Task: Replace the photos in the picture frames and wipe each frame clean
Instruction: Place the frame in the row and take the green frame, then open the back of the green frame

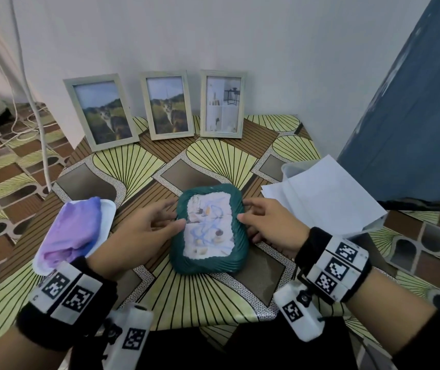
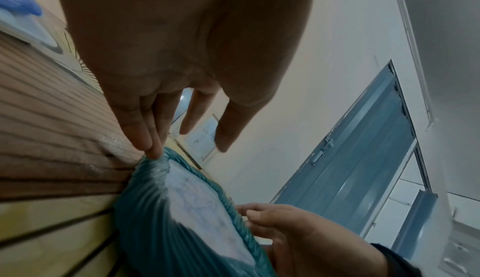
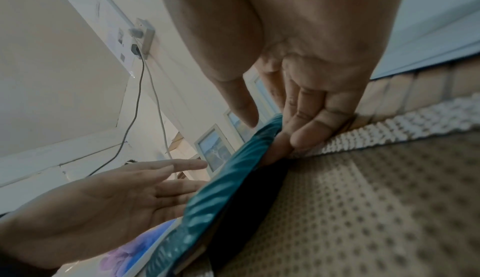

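Note:
A teal ribbed picture frame with a pale abstract photo lies face up in the middle of the patterned table. My left hand touches its left rim with straight fingers, the fingertips on a corner of the frame. My right hand grips the right rim, thumb on top and fingers curled under the raised edge of the frame. Three pale wooden frames lean against the wall at the back. A purple cloth lies on a white tray to the left.
White sheets of paper lie at the table's right edge over a translucent container. A blue door stands to the right. Cables hang and trail on the floor to the left.

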`<state>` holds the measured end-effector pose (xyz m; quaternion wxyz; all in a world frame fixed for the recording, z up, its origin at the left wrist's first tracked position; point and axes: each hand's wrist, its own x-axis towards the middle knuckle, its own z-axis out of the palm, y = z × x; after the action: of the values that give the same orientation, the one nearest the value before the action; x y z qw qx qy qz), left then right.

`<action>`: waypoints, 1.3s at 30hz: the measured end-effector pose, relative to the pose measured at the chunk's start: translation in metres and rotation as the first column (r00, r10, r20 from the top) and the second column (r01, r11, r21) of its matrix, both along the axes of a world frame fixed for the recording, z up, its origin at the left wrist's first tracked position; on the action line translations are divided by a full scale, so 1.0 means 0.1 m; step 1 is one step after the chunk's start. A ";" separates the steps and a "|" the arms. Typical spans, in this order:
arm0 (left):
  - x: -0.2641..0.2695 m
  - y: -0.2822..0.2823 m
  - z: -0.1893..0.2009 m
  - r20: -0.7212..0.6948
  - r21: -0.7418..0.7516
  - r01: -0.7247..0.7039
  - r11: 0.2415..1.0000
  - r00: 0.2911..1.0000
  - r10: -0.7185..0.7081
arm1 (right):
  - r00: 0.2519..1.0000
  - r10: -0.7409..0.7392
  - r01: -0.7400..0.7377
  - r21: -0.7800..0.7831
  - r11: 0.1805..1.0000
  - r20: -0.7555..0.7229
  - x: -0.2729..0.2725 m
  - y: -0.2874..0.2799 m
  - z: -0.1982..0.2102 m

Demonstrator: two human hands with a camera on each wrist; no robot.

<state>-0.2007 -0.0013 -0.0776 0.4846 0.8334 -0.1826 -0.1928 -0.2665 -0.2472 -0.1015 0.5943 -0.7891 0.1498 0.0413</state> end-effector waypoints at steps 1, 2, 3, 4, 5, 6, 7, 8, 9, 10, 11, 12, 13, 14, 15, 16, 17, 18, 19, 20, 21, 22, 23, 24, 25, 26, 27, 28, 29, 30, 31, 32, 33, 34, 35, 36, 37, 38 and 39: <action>0.00 -0.01 0.00 -0.020 -0.027 -0.006 1.000 1.000 0.005 | 1.000 -0.015 0.015 0.026 1.000 0.012 -0.01 0.00 0.03; 0.00 -0.01 0.01 -0.031 -0.052 -0.006 0.999 1.000 0.004 | 0.999 -0.026 0.025 0.043 0.999 0.030 -0.02 0.00 0.07; 0.02 -0.02 0.01 -0.036 -0.073 -0.002 0.997 0.999 0.000 | 0.998 -0.035 0.032 0.055 0.998 0.051 -0.03 -0.01 0.10; 0.03 -0.03 0.00 -0.045 -0.091 0.001 0.996 0.999 -0.005 | 0.997 -0.039 0.034 0.063 0.997 0.073 -0.04 -0.01 0.14; 0.04 -0.04 0.00 -0.060 -0.107 0.002 0.994 0.998 -0.008 | 0.994 -0.042 0.035 0.074 0.997 0.099 -0.05 0.00 0.18; 0.06 -0.05 0.00 -0.083 -0.125 0.003 0.992 0.996 -0.014 | 0.991 -0.043 0.032 0.085 0.996 0.128 -0.07 0.00 0.23; 0.08 -0.08 -0.01 -0.116 -0.152 0.002 0.988 0.993 -0.020 | 0.986 -0.042 0.027 0.092 0.995 0.159 -0.08 0.01 0.26; 0.09 -0.11 -0.01 -0.160 -0.189 -0.010 0.982 0.987 -0.021 | 0.981 -0.040 0.024 0.088 0.996 0.187 -0.09 0.01 0.30; 0.09 -0.14 0.00 -0.208 -0.224 -0.030 0.974 0.978 -0.017 | 0.976 -0.036 0.019 0.079 0.997 0.214 -0.10 0.01 0.33; 0.10 -0.18 0.00 -0.252 -0.246 -0.049 0.968 0.968 -0.015 | 0.971 -0.025 0.009 0.067 0.998 0.237 -0.11 0.01 0.35; 0.12 -0.21 0.01 -0.290 -0.253 -0.061 0.965 0.957 -0.015 | 0.966 -0.004 -0.010 0.053 0.999 0.258 -0.10 0.01 0.37; 0.13 -0.25 0.02 -0.321 -0.256 -0.067 0.964 0.947 -0.019 | 0.961 0.027 -0.038 0.032 0.999 0.273 -0.10 0.02 0.38; 0.14 -0.29 0.04 -0.353 -0.267 -0.074 0.961 0.935 -0.026 | 0.956 0.064 -0.069 0.010 0.998 0.285 -0.10 0.04 0.38; 0.15 -0.32 0.05 -0.387 -0.285 -0.081 0.955 0.921 -0.037 | 0.952 0.098 -0.100 -0.010 0.995 0.288 -0.10 0.06 0.39; 0.16 -0.34 0.06 -0.418 -0.309 -0.084 0.947 0.907 -0.056 | 0.950 0.133 -0.130 -0.028 0.991 0.281 -0.10 0.10 0.38; 0.16 -0.37 0.06 -0.438 -0.330 -0.074 0.941 0.895 -0.083 | 0.949 0.169 -0.162 -0.047 0.986 0.266 -0.10 0.13 0.37; 0.17 -0.38 0.06 -0.452 -0.346 -0.053 0.937 0.884 -0.117 | 0.946 0.206 -0.194 -0.073 0.978 0.251 -0.10 0.16 0.35; 0.17 -0.39 0.06 -0.461 -0.358 -0.027 0.933 0.874 -0.151 | 0.941 0.240 -0.221 -0.105 0.970 0.239 -0.10 0.19 0.33; 0.17 -0.39 0.06 -0.465 -0.370 -0.002 0.929 0.866 -0.184 | 0.934 0.271 -0.245 -0.133 0.960 0.234 -0.10 0.22 0.30; 0.18 -0.38 0.07 -0.468 -0.377 0.017 0.926 0.860 -0.206 | 0.926 0.299 -0.269 -0.153 0.951 0.229 -0.10 0.24 0.28; 0.19 -0.36 0.07 -0.468 -0.383 0.029 0.923 0.855 -0.221 | 0.920 0.325 -0.293 -0.168 0.941 0.217 -0.10 0.25 0.26; 0.20 -0.34 0.07 -0.459 -0.386 0.034 0.922 0.860 -0.224 | 0.917 0.350 -0.317 -0.182 0.931 0.192 -0.10 0.26 0.25; 0.21 -0.31 0.07 -0.423 -0.396 0.036 0.918 0.880 -0.217 | 0.913 0.376 -0.343 -0.202 0.917 0.160 -0.10 0.27 0.23; 0.22 -0.28 0.06 -0.353 -0.415 0.036 0.909 0.914 -0.198 | 0.906 0.404 -0.367 -0.240 0.899 0.125 -0.11 0.28 0.21; 0.24 -0.23 0.05 -0.270 -0.426 0.038 0.904 0.948 -0.167 | 0.898 0.432 -0.391 -0.297 0.871 0.086 -0.12 0.28 0.19; 0.26 -0.19 0.05 -0.191 -0.411 0.045 0.910 0.972 -0.135 | 0.889 0.455 -0.411 -0.365 0.836 0.042 -0.13 0.28 0.17; 0.27 -0.15 0.05 -0.121 -0.373 0.056 0.926 0.987 -0.108 | 0.881 0.473 -0.430 -0.435 0.791 -0.009 -0.13 0.29 0.15; 0.29 -0.11 0.04 -0.057 -0.317 0.072 0.946 0.994 -0.095 | 0.872 0.485 -0.451 -0.499 0.740 -0.068 -0.14 0.29 0.13; 0.32 -0.07 0.02 -0.006 -0.247 0.092 0.965 0.995 -0.097 | 0.863 0.488 -0.472 -0.549 0.690 -0.129 -0.14 0.29 0.12; 0.34 -0.03 0.00 0.033 -0.166 0.113 0.980 0.994 -0.109 | 0.856 0.483 -0.491 -0.580 0.650 -0.183 -0.14 0.29 0.12; 0.37 0.00 -0.03 0.062 -0.082 0.135 0.987 0.989 -0.131 | 0.852 0.474 -0.503 -0.598 0.624 -0.223 -0.13 0.29 0.13; 0.39 0.03 -0.06 0.083 -0.009 0.161 0.987 0.984 -0.160 | 0.850 0.463 -0.510 -0.611 0.606 -0.250 -0.13 0.29 0.13; 0.41 0.06 -0.09 0.094 0.051 0.188 0.981 0.977 -0.192 | 0.850 0.453 -0.512 -0.625 0.589 -0.269 -0.14 0.29 0.13; 0.43 0.09 -0.12 0.100 0.098 0.208 0.973 0.971 -0.218 | 0.850 0.445 -0.511 -0.645 0.569 -0.281 -0.15 0.29 0.14; 0.44 0.11 -0.15 0.114 0.142 0.219 0.965 0.965 -0.236 | 0.851 0.442 -0.507 -0.667 0.547 -0.285 -0.16 0.29 0.13; 0.46 0.14 -0.17 0.150 0.191 0.216 0.958 0.958 -0.246 | 0.852 0.440 -0.502 -0.686 0.527 -0.285 -0.17 0.29 0.13; 0.47 0.16 -0.18 0.214 0.248 0.191 0.950 0.945 -0.246 | 0.853 0.438 -0.496 -0.700 0.514 -0.284 -0.18 0.29 0.13; 0.48 0.18 -0.19 0.287 0.308 0.154 0.939 0.926 -0.246 | 0.855 0.435 -0.491 -0.708 0.508 -0.281 -0.18 0.29 0.13; 0.48 0.20 -0.20 0.336 0.349 0.131 0.928 0.907 -0.254 | 0.857 0.435 -0.487 -0.712 0.506 -0.277 -0.19 0.29 0.13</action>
<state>-0.1528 0.0182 -0.0973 0.2778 0.8995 -0.3208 -0.1040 -0.2858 -0.2183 -0.0881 0.1681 -0.9725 -0.0441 0.1551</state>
